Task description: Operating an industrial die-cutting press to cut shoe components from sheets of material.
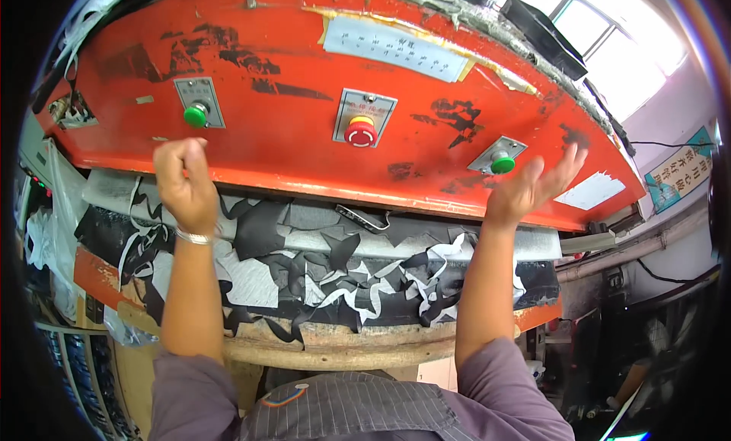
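While right fingers (560,175) extend, green button (502,165) sits leftward.

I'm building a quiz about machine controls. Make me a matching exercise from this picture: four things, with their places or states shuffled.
1. Left hand
2. Right hand
3. Red button
4. Dark and pale scraps

A. Between the green buttons
B. Spread open
C. Below the red panel
D. Curled up

Pairs: 1-D; 2-B; 3-A; 4-C
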Available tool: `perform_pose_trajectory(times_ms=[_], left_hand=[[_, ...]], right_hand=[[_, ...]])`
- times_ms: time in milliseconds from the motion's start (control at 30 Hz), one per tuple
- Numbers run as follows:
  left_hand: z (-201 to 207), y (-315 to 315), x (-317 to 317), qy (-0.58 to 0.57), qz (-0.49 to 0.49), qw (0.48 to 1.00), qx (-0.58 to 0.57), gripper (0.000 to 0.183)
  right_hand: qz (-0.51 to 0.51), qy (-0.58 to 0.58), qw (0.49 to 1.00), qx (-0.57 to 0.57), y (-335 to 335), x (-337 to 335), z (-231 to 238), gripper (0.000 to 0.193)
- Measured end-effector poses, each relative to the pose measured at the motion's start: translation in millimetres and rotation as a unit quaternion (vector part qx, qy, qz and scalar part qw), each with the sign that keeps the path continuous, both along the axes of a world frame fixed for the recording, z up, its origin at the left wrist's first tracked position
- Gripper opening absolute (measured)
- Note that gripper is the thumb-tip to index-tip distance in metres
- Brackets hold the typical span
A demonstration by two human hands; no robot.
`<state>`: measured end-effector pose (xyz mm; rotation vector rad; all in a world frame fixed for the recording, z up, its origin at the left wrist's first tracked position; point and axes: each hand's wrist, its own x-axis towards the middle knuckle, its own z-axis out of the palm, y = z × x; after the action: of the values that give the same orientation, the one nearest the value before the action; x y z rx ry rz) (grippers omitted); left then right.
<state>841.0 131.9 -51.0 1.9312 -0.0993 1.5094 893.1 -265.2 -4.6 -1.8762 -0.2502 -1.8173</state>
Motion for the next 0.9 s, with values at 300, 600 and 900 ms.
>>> perform_pose_trajectory(times_ms=[300, 600, 900], left_hand=[[-5, -22, -111, 0.384, -0.212, 0.899, -0.010, 0.025], [-63, -119, -231, 0.447, -0.250, 0.848, 0.138, 0.011], [-59, -113, -205, 0.483, -0.255, 0.825, 0.148, 0.011]], right_hand=[[0.213, 0.323, 0.919, -0.074, 30, -110, -53, 0.043], [0.272, 0.573, 0.709, -0.308, 75, -267, -117, 0.049], [0.331, 0.623, 0.631, -0.323, 69, -222, -101, 0.041]])
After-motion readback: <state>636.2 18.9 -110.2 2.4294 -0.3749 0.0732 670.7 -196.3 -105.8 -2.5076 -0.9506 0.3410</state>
